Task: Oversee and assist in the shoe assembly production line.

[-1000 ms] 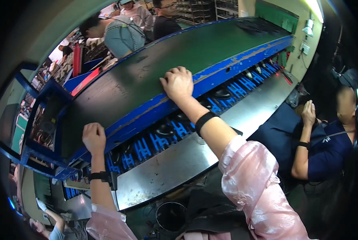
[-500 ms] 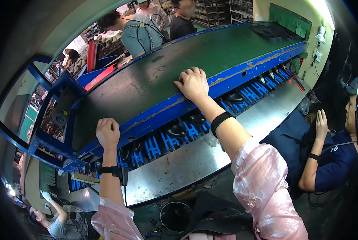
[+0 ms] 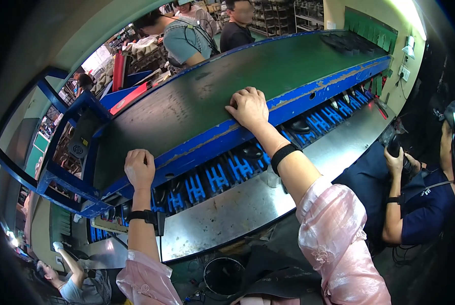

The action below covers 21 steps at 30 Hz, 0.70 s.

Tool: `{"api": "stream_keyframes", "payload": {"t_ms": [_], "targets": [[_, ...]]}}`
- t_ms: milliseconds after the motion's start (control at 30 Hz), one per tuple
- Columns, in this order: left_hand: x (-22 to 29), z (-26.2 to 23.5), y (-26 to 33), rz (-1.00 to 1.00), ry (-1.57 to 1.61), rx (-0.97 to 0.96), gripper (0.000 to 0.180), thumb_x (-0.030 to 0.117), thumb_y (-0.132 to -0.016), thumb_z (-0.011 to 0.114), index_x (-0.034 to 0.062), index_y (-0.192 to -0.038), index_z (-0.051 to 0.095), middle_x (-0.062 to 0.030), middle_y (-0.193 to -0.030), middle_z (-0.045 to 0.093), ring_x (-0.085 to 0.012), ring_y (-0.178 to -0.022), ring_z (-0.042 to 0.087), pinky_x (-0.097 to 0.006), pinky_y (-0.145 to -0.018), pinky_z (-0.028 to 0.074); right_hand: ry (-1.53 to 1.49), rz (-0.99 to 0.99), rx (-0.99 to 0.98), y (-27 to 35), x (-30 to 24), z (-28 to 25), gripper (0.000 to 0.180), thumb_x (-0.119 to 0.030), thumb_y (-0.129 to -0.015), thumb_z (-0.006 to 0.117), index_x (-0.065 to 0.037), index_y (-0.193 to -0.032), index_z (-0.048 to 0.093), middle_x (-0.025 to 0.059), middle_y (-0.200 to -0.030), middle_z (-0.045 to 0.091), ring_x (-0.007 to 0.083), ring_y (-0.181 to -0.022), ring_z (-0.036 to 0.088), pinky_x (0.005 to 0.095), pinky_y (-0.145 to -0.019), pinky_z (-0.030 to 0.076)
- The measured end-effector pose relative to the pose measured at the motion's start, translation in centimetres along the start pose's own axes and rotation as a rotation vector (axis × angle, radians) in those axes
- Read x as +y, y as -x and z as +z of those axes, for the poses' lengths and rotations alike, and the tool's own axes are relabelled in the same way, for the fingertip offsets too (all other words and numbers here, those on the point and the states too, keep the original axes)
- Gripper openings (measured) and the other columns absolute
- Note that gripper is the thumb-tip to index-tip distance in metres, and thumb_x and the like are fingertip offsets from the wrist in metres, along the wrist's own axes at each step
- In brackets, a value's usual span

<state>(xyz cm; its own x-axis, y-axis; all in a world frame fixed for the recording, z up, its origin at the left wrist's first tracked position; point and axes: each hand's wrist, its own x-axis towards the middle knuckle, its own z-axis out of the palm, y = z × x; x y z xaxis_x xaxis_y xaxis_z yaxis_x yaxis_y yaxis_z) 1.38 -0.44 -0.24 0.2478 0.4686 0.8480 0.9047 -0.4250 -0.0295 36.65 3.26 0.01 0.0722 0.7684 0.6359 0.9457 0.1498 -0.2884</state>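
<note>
My right hand point(image 3: 249, 108) rests on the near edge of the dark green belt point(image 3: 293, 66), fingers bent and side by side, thumb apart, nothing held. Further left along that edge, my left hand point(image 3: 139, 168) lies with its fingers curled in a loose fist; no object shows in it. A blue metal frame point(image 3: 207, 140) with chipped paint borders the belt under both hands. Below it runs a row of blue slotted holders point(image 3: 217, 175), with black shoes point(image 3: 249, 151) among them. At the right a co-worker holds a black shoe point(image 3: 394, 146).
A bare metal shelf point(image 3: 217, 218) runs along the near side. Flat dark pieces point(image 3: 357, 43) lie at the belt's far right, before a green strip curtain point(image 3: 372, 28). A black bin point(image 3: 223, 274) stands below. Co-workers are beyond the belt and at lower left.
A black shoe has gone from the holders below my hands, and the co-worker at the right now has a black shoe in hand. My hands stay almost in place.
</note>
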Motion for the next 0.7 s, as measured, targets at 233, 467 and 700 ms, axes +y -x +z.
{"api": "stream_keyframes", "payload": {"t_ms": [233,467,700], "targets": [[0.15,-0.01,0.07,-0.006,0.009,-0.007,0.013,0.004,-0.079,0.064,0.0000,-0.067,0.062,-0.0105,-0.075,0.066,-0.0307,-0.077,0.063,-0.041,-0.071,0.053,-0.010,0.019,-0.012,0.04,-0.05,-0.14,0.020,-0.035,-0.080,0.075,-0.015,-0.084,0.074,0.0026,-0.100,0.071,0.0252,-0.115,0.056,0.0395,-0.100,0.042],[-0.44,0.05,0.04,-0.009,-0.007,-0.018,0.010,0.005,-0.080,0.064,-0.0003,-0.071,0.064,-0.0115,-0.078,0.066,-0.0309,-0.078,0.064,-0.040,-0.071,0.053,-0.016,-0.029,0.108,-0.01,0.08,0.49,0.019,-0.032,-0.078,0.075,-0.013,-0.080,0.076,0.0031,-0.093,0.071,0.0243,-0.106,0.059,0.0391,-0.096,0.043],[-0.30,-0.08,0.23,-0.011,-0.006,-0.027,0.012,0.004,-0.081,0.063,-0.0003,-0.070,0.063,-0.0113,-0.077,0.066,-0.0310,-0.078,0.063,-0.041,-0.071,0.052,-0.054,-0.036,0.168,0.33,-0.09,0.66,0.021,-0.031,-0.080,0.074,-0.010,-0.079,0.075,0.0020,-0.097,0.073,0.0245,-0.107,0.061,0.0392,-0.097,0.045]]}}
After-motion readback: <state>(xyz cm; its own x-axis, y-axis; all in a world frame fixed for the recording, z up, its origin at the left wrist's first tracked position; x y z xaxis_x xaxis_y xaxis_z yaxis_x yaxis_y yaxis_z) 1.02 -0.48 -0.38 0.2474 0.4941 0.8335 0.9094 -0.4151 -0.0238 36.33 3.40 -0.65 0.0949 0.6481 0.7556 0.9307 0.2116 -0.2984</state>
